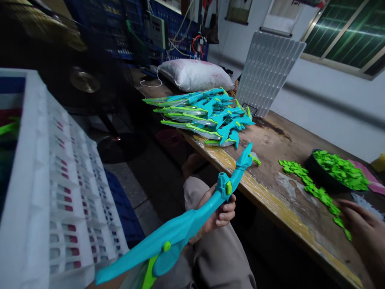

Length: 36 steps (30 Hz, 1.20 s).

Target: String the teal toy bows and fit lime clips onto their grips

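Note:
My left hand (pixel 221 216) is closed around the middle of a turquoise plastic toy bow (pixel 183 220) with lime-green fittings. The bow lies aslant above my lap, its wide end toward the lower left and its narrow end near the table edge. My right hand (pixel 362 228) is at the right edge of the view, over the table beside a row of small lime-green plastic pieces (pixel 320 194). Its fingers are blurred and partly hidden, so whether they hold a piece cannot be made out.
Several turquoise and green toy bows (pixel 210 112) are piled on the wooden table (pixel 267 148). A dark bowl (pixel 319 172) of green pieces stands at right. Behind are a white sack (pixel 195 74) and a grey ribbed panel (pixel 269 72). A white crate (pixel 66 192) stands at left.

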Available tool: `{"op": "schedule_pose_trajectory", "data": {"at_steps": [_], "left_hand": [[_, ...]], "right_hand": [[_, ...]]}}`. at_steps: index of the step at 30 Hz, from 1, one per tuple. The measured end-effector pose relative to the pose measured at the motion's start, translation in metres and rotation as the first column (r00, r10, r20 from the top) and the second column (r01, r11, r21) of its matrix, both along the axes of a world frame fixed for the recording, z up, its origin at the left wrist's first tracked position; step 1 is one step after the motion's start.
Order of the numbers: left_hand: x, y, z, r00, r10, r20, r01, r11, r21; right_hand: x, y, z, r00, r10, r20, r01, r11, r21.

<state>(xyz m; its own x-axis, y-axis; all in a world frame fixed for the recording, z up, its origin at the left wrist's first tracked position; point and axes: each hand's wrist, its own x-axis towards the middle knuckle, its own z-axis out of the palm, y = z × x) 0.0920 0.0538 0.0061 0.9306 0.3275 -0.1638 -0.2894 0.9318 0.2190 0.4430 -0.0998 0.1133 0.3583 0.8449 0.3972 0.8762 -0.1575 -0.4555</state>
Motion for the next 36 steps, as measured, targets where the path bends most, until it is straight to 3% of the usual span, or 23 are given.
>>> {"op": "schedule_pose_trajectory", "data": {"at_steps": [1, 3, 4, 5, 7, 9, 11, 12, 14, 16, 20, 27, 32, 36], "left_hand": [[0.003, -0.003, 0.0, 0.999, -0.031, -0.008, 0.031, 1.0, 0.001], [0.01, -0.008, 0.0, 0.995, -0.101, -0.018, 0.101, 0.995, 0.004], [0.013, -0.011, 0.0, 0.99, -0.141, -0.022, 0.141, 0.99, 0.009], [0.016, -0.014, -0.001, 0.982, -0.186, -0.028, 0.186, 0.982, 0.021], [0.018, -0.021, -0.002, 0.962, -0.269, -0.04, 0.271, 0.961, 0.057], [0.018, -0.026, -0.003, 0.947, -0.317, -0.054, 0.321, 0.942, 0.094], [0.015, -0.031, -0.005, 0.945, -0.322, -0.055, 0.326, 0.938, 0.115], [0.014, -0.033, -0.007, 0.946, -0.321, -0.044, 0.324, 0.938, 0.124], [0.011, -0.037, -0.01, 0.94, -0.34, -0.008, 0.337, 0.931, 0.14], [0.01, -0.042, -0.014, 0.936, -0.351, -0.002, 0.348, 0.928, 0.131], [0.011, -0.051, -0.018, 0.957, -0.269, -0.106, 0.282, 0.951, 0.129], [0.018, -0.052, -0.021, 0.964, -0.081, -0.254, 0.147, 0.956, 0.255], [0.01, -0.033, -0.02, 0.955, 0.091, -0.283, 0.015, 0.936, 0.351], [-0.005, -0.019, -0.02, 0.942, 0.13, -0.309, 0.017, 0.902, 0.432]], "right_hand": [[-0.014, 0.013, -0.003, 0.997, -0.008, -0.077, 0.013, 0.998, 0.055], [-0.055, 0.043, -0.004, 0.949, 0.251, -0.191, -0.258, 0.966, -0.009], [-0.077, 0.059, -0.003, 0.877, 0.444, -0.184, -0.46, 0.886, -0.059], [-0.099, 0.075, -0.001, 0.77, 0.616, -0.165, -0.634, 0.767, -0.095], [-0.135, 0.104, 0.004, 0.554, 0.813, -0.18, -0.832, 0.533, -0.153], [-0.157, 0.124, 0.011, 0.376, 0.89, -0.259, -0.916, 0.313, -0.251], [-0.167, 0.134, 0.019, 0.275, 0.903, -0.331, -0.927, 0.157, -0.342], [-0.169, 0.136, 0.022, 0.245, 0.903, -0.352, -0.922, 0.105, -0.373], [-0.172, 0.133, 0.027, 0.219, 0.907, -0.361, -0.91, 0.057, -0.41], [-0.174, 0.124, 0.028, 0.249, 0.909, -0.334, -0.9, 0.089, -0.427], [-0.177, 0.102, 0.02, 0.378, 0.906, -0.191, -0.861, 0.269, -0.431], [-0.168, 0.096, -0.01, 0.374, 0.926, -0.056, -0.849, 0.317, -0.423], [-0.166, 0.075, -0.027, 0.484, 0.859, 0.168, -0.811, 0.513, -0.281], [-0.164, 0.045, -0.02, 0.606, 0.794, -0.054, -0.787, 0.588, -0.185]]}}
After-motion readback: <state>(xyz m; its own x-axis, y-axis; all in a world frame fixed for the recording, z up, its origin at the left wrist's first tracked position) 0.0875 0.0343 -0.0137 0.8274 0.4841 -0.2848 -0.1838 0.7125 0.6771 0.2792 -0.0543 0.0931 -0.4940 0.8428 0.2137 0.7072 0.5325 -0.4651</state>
